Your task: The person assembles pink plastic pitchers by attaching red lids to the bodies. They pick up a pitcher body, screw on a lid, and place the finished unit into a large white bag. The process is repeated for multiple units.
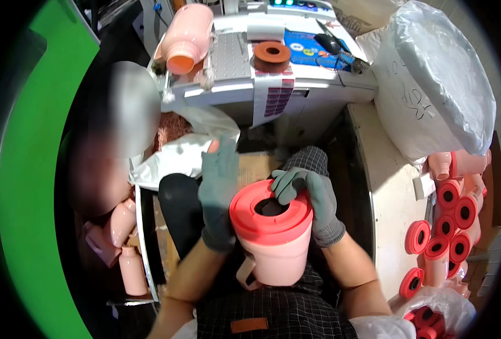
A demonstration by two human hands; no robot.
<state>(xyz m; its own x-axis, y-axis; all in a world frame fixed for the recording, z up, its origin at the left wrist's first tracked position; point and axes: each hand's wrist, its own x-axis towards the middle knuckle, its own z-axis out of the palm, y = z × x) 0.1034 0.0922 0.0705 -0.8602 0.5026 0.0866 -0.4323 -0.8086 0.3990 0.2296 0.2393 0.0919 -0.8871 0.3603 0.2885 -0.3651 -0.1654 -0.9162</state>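
Observation:
A pale pink plastic jug point(277, 260) with a side handle stands upright in my lap. On its top sits a round red lid point(247, 220) with a dark hole in the middle. My right hand point(312, 198), in a grey-green glove, grips the lid's right side, its fingers curled over the top toward the hole. Beside the jug on the left is my left hand point(219, 189), also gloved, with its fingers stretched out and pointing away from me. It holds nothing; whether its edge touches the jug I cannot tell.
Ahead, a white workbench point(228, 93) bears a large pink bottle point(189, 37), a brown tape roll point(272, 55) and a black mouse point(327, 43). A big white sack point(426, 79) stands right. Several red-lidded pink containers point(436, 248) lie lower right; pink bottles point(132, 271) stand left, near a blurred person.

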